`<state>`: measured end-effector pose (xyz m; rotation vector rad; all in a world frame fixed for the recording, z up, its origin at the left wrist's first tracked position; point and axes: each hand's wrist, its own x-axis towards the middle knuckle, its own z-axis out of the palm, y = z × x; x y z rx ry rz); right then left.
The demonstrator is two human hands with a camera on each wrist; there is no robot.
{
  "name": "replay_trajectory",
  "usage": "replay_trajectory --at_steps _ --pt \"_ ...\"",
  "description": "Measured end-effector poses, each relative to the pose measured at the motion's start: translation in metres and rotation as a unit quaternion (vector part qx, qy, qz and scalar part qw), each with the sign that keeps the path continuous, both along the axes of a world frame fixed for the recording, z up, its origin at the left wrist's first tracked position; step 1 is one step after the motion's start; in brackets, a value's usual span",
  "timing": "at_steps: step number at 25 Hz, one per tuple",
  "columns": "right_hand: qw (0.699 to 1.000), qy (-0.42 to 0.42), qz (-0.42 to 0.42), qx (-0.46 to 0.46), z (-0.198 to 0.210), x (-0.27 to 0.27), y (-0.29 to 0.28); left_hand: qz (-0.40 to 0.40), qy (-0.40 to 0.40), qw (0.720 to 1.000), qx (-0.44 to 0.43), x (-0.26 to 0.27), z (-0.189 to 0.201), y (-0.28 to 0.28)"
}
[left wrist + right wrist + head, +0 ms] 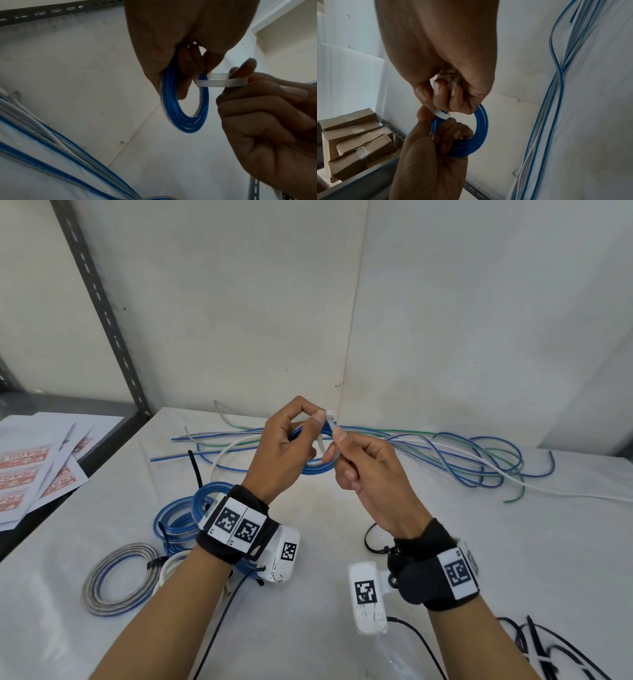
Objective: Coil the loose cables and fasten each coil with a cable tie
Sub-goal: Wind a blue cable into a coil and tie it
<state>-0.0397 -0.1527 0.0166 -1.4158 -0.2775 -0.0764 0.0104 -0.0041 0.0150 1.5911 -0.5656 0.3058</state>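
A small coil of blue cable [317, 469] is held up above the white table [308, 628], gripped in my left hand [291, 446]. A white cable tie [322, 445] loops around the coil's top strands. My left thumb and forefinger pinch the tie's head end, while my right hand [356, 460] pinches the tie's other end with the remaining fingers curled. In the left wrist view the blue coil [173, 115] hangs from my left fingers [188, 65] and the tie [221, 82] forms a flat open loop. The right wrist view shows the tie [442, 115] lying across the coil [481, 129].
Loose blue, green and white cables [445, 450] sprawl across the back of the table. Tied coils lie front left: blue [178, 518], grey-blue [116, 580]. Black cable ties [534, 648] lie front right. FRAGILE labels [30, 470] and a shelf upright [102, 302] stand left.
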Motion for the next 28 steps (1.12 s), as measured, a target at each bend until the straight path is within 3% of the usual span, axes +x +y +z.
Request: replay_trajectory --at_steps 20,28 --pt "1.000 0.005 0.014 -0.012 -0.002 0.000 -0.003 0.006 -0.002 1.000 0.020 -0.003 -0.003 0.002" --pt "0.993 0.097 -0.004 0.072 0.003 0.001 -0.005 0.021 -0.105 0.989 0.101 -0.008 -0.009 -0.001"
